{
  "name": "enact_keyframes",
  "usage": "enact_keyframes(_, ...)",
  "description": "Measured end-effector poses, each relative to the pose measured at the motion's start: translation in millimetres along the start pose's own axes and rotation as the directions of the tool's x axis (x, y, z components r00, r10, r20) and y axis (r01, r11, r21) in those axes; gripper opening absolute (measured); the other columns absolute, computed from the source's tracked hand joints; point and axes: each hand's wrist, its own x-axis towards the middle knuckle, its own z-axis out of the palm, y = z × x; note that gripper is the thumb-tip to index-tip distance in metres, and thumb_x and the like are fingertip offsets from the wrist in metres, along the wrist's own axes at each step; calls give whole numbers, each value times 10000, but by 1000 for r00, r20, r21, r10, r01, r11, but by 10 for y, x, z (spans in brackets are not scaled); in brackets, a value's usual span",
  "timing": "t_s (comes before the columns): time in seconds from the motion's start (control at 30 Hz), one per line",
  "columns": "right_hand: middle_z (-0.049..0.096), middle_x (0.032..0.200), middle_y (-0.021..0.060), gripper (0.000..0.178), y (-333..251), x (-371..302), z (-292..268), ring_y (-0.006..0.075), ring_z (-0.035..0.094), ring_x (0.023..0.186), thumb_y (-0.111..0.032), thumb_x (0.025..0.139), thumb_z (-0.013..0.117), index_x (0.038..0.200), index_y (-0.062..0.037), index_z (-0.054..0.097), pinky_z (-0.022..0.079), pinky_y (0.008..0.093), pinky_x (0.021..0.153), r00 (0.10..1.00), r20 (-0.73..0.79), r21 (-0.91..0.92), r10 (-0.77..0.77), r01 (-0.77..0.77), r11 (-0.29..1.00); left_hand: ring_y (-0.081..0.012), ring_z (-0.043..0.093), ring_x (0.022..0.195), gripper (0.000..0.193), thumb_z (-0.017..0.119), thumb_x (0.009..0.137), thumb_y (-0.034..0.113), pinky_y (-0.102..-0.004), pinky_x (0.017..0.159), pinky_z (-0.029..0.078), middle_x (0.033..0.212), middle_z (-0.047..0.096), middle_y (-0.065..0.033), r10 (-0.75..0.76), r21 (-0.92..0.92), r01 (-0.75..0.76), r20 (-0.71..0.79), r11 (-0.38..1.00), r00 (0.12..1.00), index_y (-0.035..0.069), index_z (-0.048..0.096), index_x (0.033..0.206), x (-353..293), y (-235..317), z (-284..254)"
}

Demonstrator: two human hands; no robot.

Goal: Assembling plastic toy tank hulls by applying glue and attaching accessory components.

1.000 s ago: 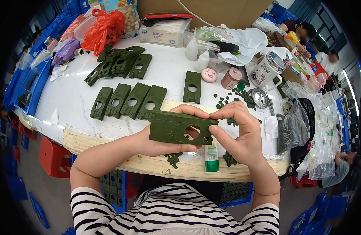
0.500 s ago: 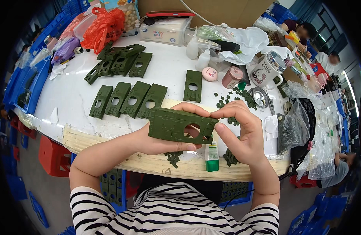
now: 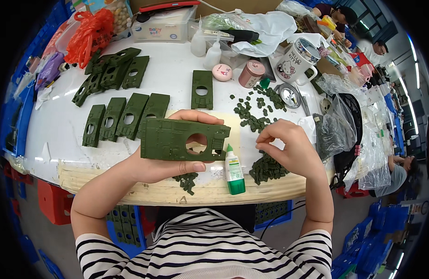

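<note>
My left hand (image 3: pixel 151 163) grips a dark green plastic model tank hull (image 3: pixel 165 138) from beneath and behind, its round hole toward the right. To the right of the hull, my right hand (image 3: pixel 289 148) is raised with thumb and fingertips drawn together; whether a small part is between them cannot be made out. Under that hand lies a heap of small dark green parts (image 3: pixel 266 169), with scattered green pieces (image 3: pixel 256 122) beyond it. A glue bottle (image 3: pixel 234 173) with a green base and green tip is between my hands. Another small pile of green parts (image 3: pixel 188 182) lies below the hull.
More hulls stand in a row (image 3: pixel 113 118) and a stack (image 3: pixel 113 69) at left; a single hull (image 3: pixel 202 90) lies ahead. Beyond are squeeze bottles (image 3: pixel 212 56), a pink tin (image 3: pixel 251 74), a white mug (image 3: pixel 296 63) and a plastic box (image 3: pixel 162 27). Other people sit at far right.
My right hand has come away from the hull's right end and moved right, over the parts. My left hand still holds the hull. The whole view has shifted, so the table appears further left.
</note>
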Motion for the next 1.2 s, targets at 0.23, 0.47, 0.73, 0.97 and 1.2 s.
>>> enact_keyframes(0.23,627,711,77,104,189,-115,76,256,588,741,-81,765,722,770,-28,633,463,364,698,967,147,-131,206,-187,973,-287,544,1202,703,794,770,116,-441,937,548,1385,435,-176,-5,26,5,0,1000,1000,30,380,1331,30,19,3)
enact_keyframes(0.47,592,771,92,112,163,-145,107,279,566,826,-88,776,694,774,-35,595,478,375,718,969,206,-156,138,-107,982,-175,544,1160,619,702,825,-2,-324,921,524,1376,471,-120,-34,-86,34,-4,996,999,80,363,1337,-2,28,9)
enact_keyframes(0.73,576,745,86,143,68,-239,175,254,576,741,-23,740,680,765,-30,539,486,343,646,995,29,-121,-96,99,988,-268,548,1196,596,693,822,1,-431,936,545,1406,420,-219,-29,-116,29,-3,993,1000,114,332,1282,6,-9,11)
enact_keyframes(0.97,623,740,71,115,-135,-187,99,137,603,634,8,797,681,821,6,568,487,265,593,999,-40,234,18,-8,972,-265,543,1200,589,666,842,-8,-447,959,532,1424,395,-217,-7,-119,3,-37,993,999,99,322,1307,-13,10,-12)
enact_keyframes(1.2,692,874,60,132,-348,222,-25,111,660,806,15,835,684,964,39,666,550,245,765,983,-37,650,182,-115,751,-267,543,1200,588,654,852,-8,-448,955,538,1423,395,-220,54,-123,-67,-108,990,993,85,312,1322,8,54,-87)
